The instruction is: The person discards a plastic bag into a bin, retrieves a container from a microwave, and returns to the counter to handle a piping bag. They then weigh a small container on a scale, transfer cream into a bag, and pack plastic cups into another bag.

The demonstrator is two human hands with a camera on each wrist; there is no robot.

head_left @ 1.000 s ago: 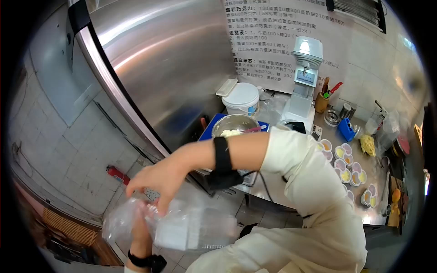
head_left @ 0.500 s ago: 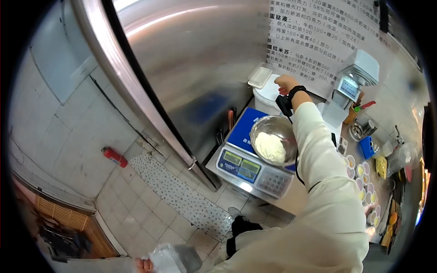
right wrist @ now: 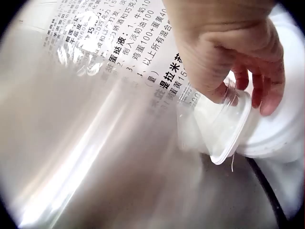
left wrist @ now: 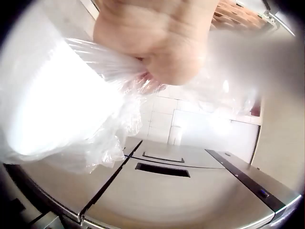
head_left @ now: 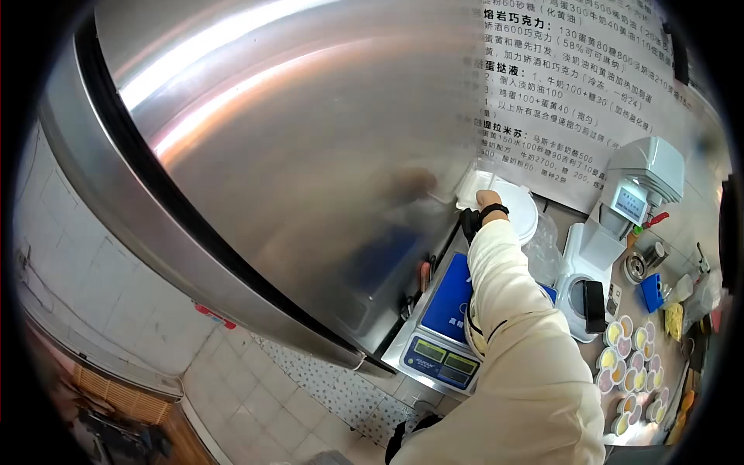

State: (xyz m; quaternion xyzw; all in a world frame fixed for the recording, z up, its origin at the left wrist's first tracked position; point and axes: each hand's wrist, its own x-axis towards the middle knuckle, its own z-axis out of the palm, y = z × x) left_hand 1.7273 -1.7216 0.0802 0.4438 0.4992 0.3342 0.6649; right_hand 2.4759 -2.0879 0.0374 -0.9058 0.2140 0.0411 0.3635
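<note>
My right hand (head_left: 490,203) reaches to the back corner beside the steel fridge. In the right wrist view its thumb and fingers pinch the edge of a clear plastic container (right wrist: 228,138) with a pale rim. That container overlaps the white bucket (right wrist: 286,119), whose round lid (head_left: 521,213) shows in the head view. The left hand (left wrist: 152,43) is outside the head view. In the left wrist view it grips the gathered neck of a clear plastic bag (left wrist: 107,143), with a bright white stack inside.
Below the right sleeve stands a blue-topped digital scale (head_left: 438,363); the sleeve hides most of the bowl on it. A white stand mixer (head_left: 604,225) and several filled cups (head_left: 620,349) are to the right. The fridge (head_left: 310,155) borders the left.
Both hands were at the plastic bag; the left kept it and dropped low out of the head view. The right hand moved up to the bucket and now pinches the container's edge.
</note>
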